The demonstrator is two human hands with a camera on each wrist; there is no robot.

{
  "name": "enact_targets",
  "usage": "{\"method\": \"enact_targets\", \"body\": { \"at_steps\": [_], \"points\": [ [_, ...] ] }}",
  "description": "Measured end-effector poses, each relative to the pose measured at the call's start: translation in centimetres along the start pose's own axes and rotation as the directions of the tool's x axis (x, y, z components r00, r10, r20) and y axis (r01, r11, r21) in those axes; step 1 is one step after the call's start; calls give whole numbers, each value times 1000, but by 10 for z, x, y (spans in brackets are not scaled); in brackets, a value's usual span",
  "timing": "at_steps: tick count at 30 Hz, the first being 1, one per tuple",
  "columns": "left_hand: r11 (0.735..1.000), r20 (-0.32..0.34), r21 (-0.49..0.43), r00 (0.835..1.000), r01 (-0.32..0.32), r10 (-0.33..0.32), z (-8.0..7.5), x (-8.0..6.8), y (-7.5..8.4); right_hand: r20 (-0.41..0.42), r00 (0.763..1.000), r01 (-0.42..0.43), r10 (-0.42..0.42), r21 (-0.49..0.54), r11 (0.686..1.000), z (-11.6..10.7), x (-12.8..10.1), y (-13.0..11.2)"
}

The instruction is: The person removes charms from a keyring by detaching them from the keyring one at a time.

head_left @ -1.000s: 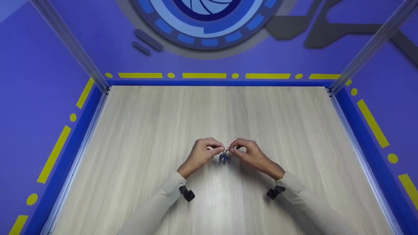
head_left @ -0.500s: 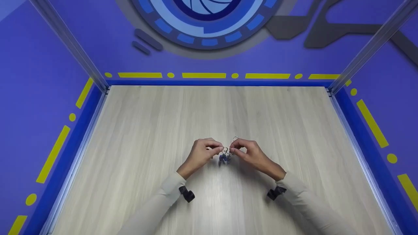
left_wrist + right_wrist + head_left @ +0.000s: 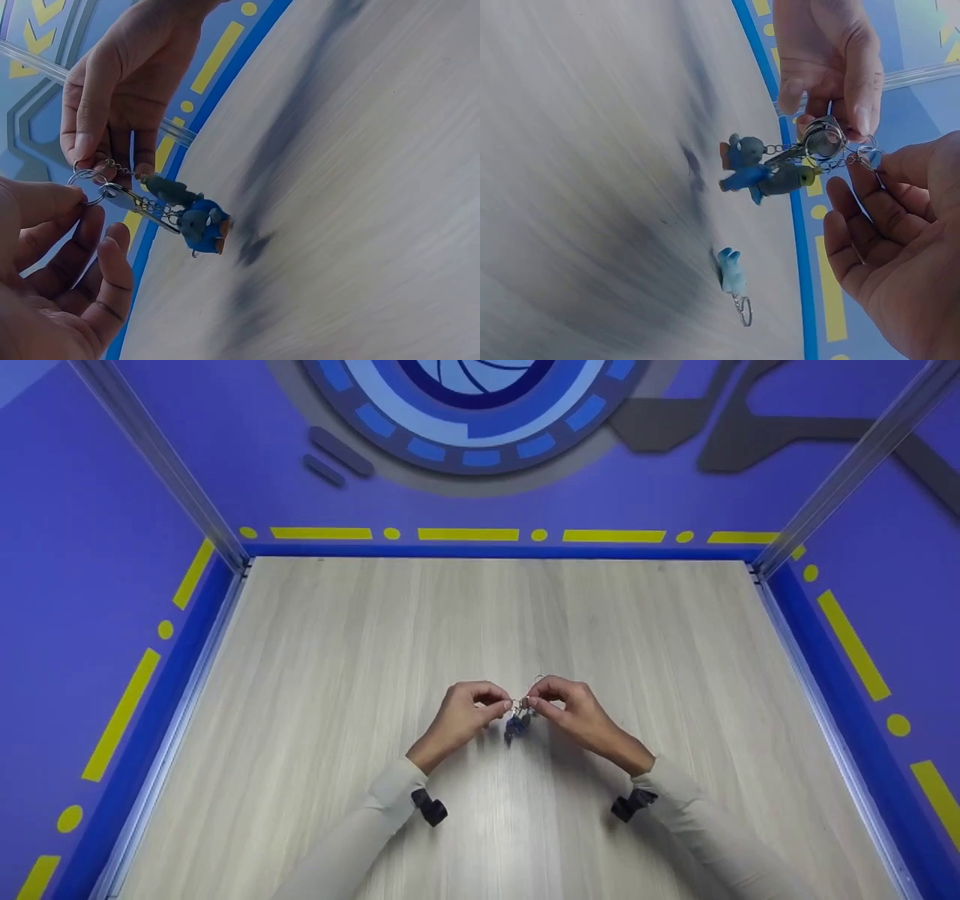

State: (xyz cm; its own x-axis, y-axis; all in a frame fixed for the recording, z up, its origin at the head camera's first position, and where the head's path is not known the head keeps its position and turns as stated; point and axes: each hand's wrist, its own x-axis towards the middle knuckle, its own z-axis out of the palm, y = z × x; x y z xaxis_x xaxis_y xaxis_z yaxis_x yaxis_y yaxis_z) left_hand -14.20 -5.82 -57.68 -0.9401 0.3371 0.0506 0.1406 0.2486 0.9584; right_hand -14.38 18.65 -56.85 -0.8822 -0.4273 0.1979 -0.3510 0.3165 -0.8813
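Observation:
My left hand (image 3: 466, 716) pinches a metal split ring (image 3: 79, 178) between thumb and index finger. Facing it, my right hand (image 3: 574, 716) pinches a small ring and its chain (image 3: 867, 154) on the same bunch of keychains. From the rings dangle small figurine charms (image 3: 517, 725): a blue one with a grey head (image 3: 204, 226) and a grey-green one with a yellow end (image 3: 784, 180). A metal clasp (image 3: 131, 199) hangs among the chains. The fingertips partly hide where the rings join.
A separate pale-blue figurine keychain (image 3: 732, 274) with its own ring lies on the wooden table (image 3: 375, 660), mostly hidden behind the right hand in the head view. Blue panels (image 3: 480, 510) with yellow marks border the table's back and sides.
The dangling charms have swung and bunched together, their lower end a little nearer to me. Both hands stay almost in place, still pinching, with slight finger shifts.

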Motion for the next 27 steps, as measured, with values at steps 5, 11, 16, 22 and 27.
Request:
{"method": "enact_targets", "body": {
  "at_steps": [5,11,16,22,27],
  "points": [
    [998,0,62,999,-32,32,-1,0,2,29,1000,-8,8,-8,1000,0,3,-3],
    [979,31,138,989,-148,145,0,-1,5,58,998,-14,16,-32,999,-2,4,-4],
    [981,-16,127,989,-145,148,3,-3,3,29,999,-23,24,-43,999,-1,2,-1],
    [996,-120,0,989,-90,90,7,-6,1,-40,999,-10,6,-77,997,1,-1,5],
    [993,-160,-105,986,-59,41,10,-7,0,-47,996,75,-80,-96,993,2,-2,6]
  ]
}}
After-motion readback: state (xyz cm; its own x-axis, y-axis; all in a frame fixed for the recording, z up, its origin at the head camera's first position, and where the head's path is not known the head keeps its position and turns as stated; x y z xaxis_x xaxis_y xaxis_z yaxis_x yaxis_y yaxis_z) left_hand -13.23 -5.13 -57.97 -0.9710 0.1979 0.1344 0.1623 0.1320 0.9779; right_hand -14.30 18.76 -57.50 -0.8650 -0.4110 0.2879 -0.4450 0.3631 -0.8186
